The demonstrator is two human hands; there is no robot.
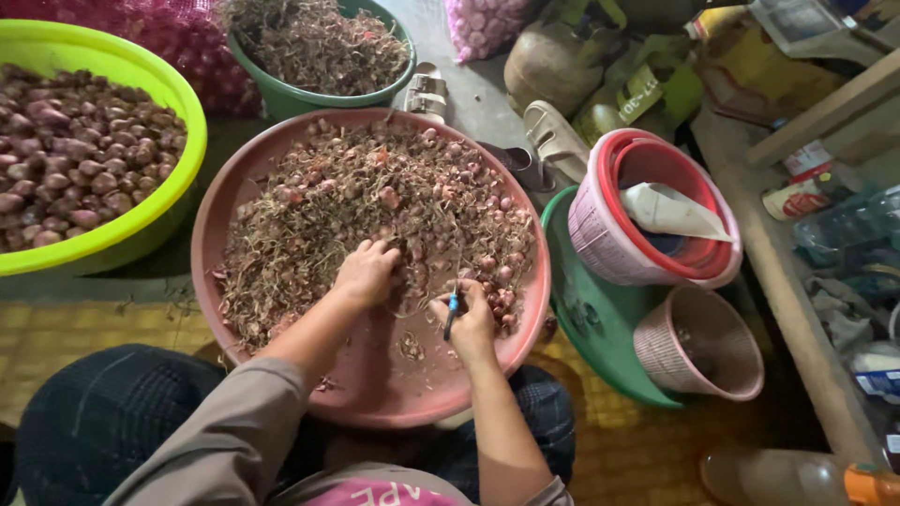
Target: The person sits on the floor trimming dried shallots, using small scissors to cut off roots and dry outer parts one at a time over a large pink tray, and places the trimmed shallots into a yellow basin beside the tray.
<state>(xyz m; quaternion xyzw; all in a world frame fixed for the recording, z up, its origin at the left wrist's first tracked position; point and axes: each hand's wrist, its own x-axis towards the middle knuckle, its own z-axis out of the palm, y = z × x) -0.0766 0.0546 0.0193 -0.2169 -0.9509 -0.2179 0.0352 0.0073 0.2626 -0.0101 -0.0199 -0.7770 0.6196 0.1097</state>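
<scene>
A: Item in hand: the shallots (pixel 441 201), heaped with their dry skins and stalks in the big pink basin (pixel 375 394) on the person's lap. State handling properties.

B: Each bulb looks small, light and firm; the papery skin is brittle and probably flakes and slides under pressure. Best taken one at a time, pinched across the round middle, not by the skin or stalk.

A: Left hand?

B: The left hand (pixel 367 274) lies knuckles-up in the pile near the basin's centre, fingers curled down into the bulbs. Whether they have closed on one, I cannot tell; the hand covers it.

A: Right hand?

B: The right hand (pixel 472 323) is just to the right of it, clenched round a small knife with a blue handle (pixel 452 314). The blade is too thin and dark to follow.

A: Surroundings?

B: Far left, a lime-green basin (pixel 183 103) of cleaner bulbs. Far centre, a dark green tub (pixel 323 96) of trimmings. Right, a pink basket with a red rim (pixel 600 239) and a smaller pink basket (pixel 698 342), both on a green tray (pixel 600 347).

A: Limits of view?

B: The bulbs under the skins cannot be counted. The lime-green basin is cut off at the left edge. The clutter far right is too jumbled to identify.
</scene>
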